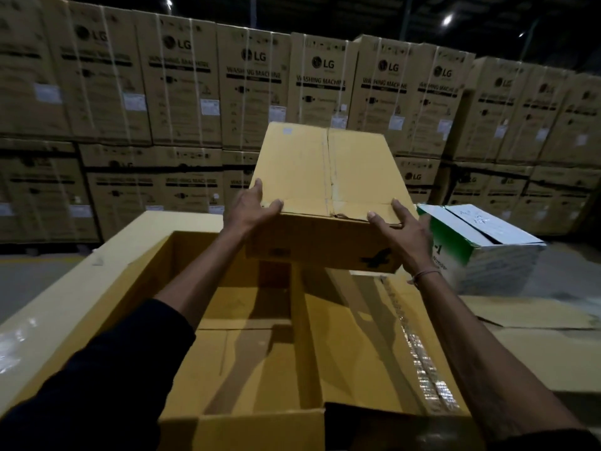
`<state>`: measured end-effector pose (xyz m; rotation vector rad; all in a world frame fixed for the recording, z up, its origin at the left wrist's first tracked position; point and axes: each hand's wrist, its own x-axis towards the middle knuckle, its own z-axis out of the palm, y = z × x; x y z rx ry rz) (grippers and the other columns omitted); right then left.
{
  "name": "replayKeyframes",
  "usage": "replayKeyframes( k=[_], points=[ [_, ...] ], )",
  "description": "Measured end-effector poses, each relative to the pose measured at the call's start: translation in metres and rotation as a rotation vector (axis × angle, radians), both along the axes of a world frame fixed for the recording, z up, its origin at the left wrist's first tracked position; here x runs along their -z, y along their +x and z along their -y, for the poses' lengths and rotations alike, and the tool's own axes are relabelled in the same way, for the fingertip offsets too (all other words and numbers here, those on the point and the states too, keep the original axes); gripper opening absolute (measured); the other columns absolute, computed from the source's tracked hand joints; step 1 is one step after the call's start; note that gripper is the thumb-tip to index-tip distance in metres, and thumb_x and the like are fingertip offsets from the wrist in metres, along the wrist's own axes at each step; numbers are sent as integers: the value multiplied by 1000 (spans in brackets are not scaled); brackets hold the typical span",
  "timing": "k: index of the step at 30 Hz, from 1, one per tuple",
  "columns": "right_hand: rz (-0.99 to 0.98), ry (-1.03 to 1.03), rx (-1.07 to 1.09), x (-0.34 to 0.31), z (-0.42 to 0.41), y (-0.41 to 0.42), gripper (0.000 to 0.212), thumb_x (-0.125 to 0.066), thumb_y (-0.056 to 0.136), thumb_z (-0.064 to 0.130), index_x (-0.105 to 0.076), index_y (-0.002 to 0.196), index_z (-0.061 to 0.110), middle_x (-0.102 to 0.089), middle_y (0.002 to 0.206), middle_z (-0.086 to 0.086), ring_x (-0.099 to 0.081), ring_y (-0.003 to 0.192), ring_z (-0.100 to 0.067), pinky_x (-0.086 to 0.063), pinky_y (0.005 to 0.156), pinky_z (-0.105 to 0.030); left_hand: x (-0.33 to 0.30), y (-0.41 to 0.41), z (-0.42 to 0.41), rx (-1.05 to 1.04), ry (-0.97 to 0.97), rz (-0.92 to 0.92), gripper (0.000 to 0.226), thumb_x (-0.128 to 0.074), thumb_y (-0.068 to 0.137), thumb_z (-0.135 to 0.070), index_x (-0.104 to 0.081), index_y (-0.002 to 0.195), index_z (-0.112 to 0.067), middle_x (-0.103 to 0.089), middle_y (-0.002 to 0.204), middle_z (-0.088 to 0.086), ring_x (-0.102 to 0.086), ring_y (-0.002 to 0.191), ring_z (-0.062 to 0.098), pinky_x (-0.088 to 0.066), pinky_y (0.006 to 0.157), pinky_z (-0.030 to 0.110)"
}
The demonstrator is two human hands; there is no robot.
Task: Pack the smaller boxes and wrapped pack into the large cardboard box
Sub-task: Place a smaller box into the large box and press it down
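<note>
Both hands, left [252,206] and right [401,227], grip the near corners of a stiff, taped smaller box [325,177] held above the open large cardboard box [182,255]; rigid, seemingly light, best supported underneath.

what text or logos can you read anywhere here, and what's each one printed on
"LG": stacked cartons along the back wall, repeated on many.
"WASHING MACHINE": under the logo on those same cartons.
White stickers and small print on those cartons: too small to read.
Green and white box on the right: lettering blurred, unreadable.
Brown box held by the left hand and right hand: a dark mark, no readable words.
</note>
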<state>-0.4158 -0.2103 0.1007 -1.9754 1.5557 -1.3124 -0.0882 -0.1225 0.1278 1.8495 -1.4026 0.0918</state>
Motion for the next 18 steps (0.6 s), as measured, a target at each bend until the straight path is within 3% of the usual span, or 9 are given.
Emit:
replayKeyframes(
  k=[3,6,8,13,15,18],
  points=[
    [-13,49,-12,17,-39,3,103,-49,65,97,-51,150,40,-34,150,-13,-38,141,-40,-47,109,-54,11,-1,-40,-43,85,55,76,-57,95,-58,-40,151,-9,-55,110,10,-56,98,26,-40,64,31],
    [-74,151,-19,43,-67,2,106,-48,64,99,-47,153,41,-31,154,-15,-39,141,-42,-47,108,-55,38,-1,-64,-30,170,47,60,-57,95,-57,-52,131,-8,-58,101,6,-59,90,25,-48,66,34],
    [-93,182,-26,52,-77,1,113,-47,62,101,-43,155,38,-33,151,-13,-43,136,-41,-50,105,-54,53,-1,-75,-27,179,-5,53,-56,96,-56,-55,124,-10,-63,106,9,-63,93,27,-56,74,39],
    [-186,309,-49,34,-59,-6,130,-61,53,102,-27,158,32,-39,153,-16,-47,135,-42,-52,100,-59,52,-2,-83,-17,192,-82,57,-58,94,-58,-55,125,-10,-62,116,10,-61,99,26,-56,77,40],
    [-158,381,-87,28,-44,-11,136,-68,43,101,-34,151,27,-53,143,-10,-56,124,-38,-55,94,-58,50,3,-81,-7,213,-154,62,-63,90,-58,-52,129,-11,-61,121,10,-60,104,26,-57,82,43],
    [-105,486,-123,14,-41,-16,138,-74,32,95,-49,140,13,-59,131,-10,-58,116,-34,-55,94,-53,42,6,-77,49,243,-336,60,-72,88,-49,-51,128,-10,-60,122,9,-60,108,27,-57,89,45]
  ],
)
